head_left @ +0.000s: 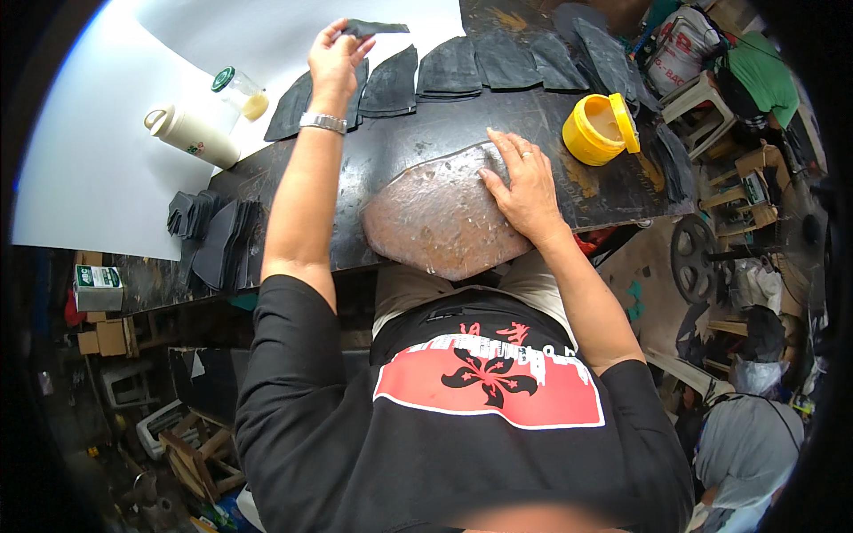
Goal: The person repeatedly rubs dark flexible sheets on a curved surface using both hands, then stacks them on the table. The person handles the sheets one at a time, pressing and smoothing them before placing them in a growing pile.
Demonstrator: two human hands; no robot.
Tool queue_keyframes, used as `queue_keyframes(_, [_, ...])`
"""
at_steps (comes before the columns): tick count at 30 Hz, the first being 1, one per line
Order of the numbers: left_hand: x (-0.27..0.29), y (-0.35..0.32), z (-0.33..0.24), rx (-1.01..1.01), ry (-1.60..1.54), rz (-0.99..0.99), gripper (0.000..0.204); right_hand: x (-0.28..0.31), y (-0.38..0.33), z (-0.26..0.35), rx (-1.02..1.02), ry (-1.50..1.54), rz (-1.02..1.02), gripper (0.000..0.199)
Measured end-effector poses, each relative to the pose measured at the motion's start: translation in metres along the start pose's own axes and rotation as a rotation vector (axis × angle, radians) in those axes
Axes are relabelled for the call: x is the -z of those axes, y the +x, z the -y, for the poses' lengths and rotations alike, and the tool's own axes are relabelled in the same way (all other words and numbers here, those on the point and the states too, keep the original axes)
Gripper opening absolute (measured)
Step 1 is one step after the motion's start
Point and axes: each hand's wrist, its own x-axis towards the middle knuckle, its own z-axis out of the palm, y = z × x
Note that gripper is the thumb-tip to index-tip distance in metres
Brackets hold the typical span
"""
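Observation:
My left hand is raised over the far side of the dark table, fingers closed on a thin black leather-like piece. Beneath and right of it runs a row of curved black cut pieces in small stacks, among them one stack near the middle. My right hand lies with fingers stretched out on a worn brown rounded slab, which overhangs the near table edge above my lap. Right of that hand stands an open yellow tub of tan paste.
A cream bottle and a glass jar with green lid stand at the left on white sheeting. More black stacks sit at the left table edge. Stools, boxes and another person are at the right.

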Motion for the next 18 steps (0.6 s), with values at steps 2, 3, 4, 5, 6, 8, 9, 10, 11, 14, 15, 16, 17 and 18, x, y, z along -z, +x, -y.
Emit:
queue_keyframes(2, [0.005, -0.013, 0.030, 0.107, 0.031, -0.096, 0.041, 0.000, 0.000, 0.001, 0.018, -0.031, 0.004, 0.060])
queue_keyframes(3, [0.008, -0.019, 0.041, 0.201, 0.053, -0.147, 0.042, 0.000, 0.000, 0.001, 0.021, -0.050, 0.010, 0.060])
queue_keyframes(4, [0.012, -0.025, 0.049, 0.205, 0.085, -0.150, 0.042, 0.000, 0.000, 0.002, 0.024, -0.068, 0.016, 0.060])
queue_keyframes(5, [0.016, -0.032, 0.056, 0.238, 0.119, -0.181, 0.042, 0.000, 0.000, 0.002, 0.031, -0.082, 0.016, 0.060])
queue_keyframes(6, [0.020, -0.038, 0.058, 0.228, 0.165, -0.170, 0.043, 0.000, 0.000, 0.003, 0.042, -0.113, 0.018, 0.061])
queue_keyframes(8, [0.026, -0.047, 0.057, 0.202, 0.232, -0.132, 0.042, 0.000, 0.001, 0.005, 0.048, -0.139, 0.032, 0.063])
queue_keyframes(9, [0.028, -0.050, 0.053, 0.202, 0.274, -0.126, 0.042, 0.001, 0.001, 0.006, 0.054, -0.149, 0.033, 0.063])
queue_keyframes(10, [0.029, -0.053, 0.048, 0.222, 0.321, -0.093, 0.042, 0.001, 0.002, 0.007, 0.053, -0.148, 0.037, 0.063])
queue_keyframes(11, [0.030, -0.056, 0.043, 0.240, 0.351, -0.078, 0.042, 0.002, 0.002, 0.008, 0.054, -0.147, 0.036, 0.064])
queue_keyframes(14, [0.029, -0.063, 0.031, 0.268, 0.420, -0.028, 0.041, 0.003, 0.002, 0.009, 0.034, -0.140, 0.061, 0.063])
queue_keyframes(15, [0.029, -0.065, 0.028, 0.277, 0.438, -0.013, 0.041, 0.003, 0.002, 0.009, 0.025, -0.134, 0.071, 0.063])
queue_keyframes(16, [0.029, -0.066, 0.026, 0.282, 0.451, 0.005, 0.040, 0.003, 0.002, 0.010, 0.026, -0.139, 0.076, 0.063])
queue_keyframes(17, [0.029, -0.067, 0.025, 0.291, 0.463, 0.013, 0.040, 0.003, 0.002, 0.009, 0.028, -0.142, 0.077, 0.063])
queue_keyframes(18, [0.030, -0.068, 0.023, 0.297, 0.471, 0.025, 0.040, 0.003, 0.002, 0.009, 0.030, -0.144, 0.077, 0.063])
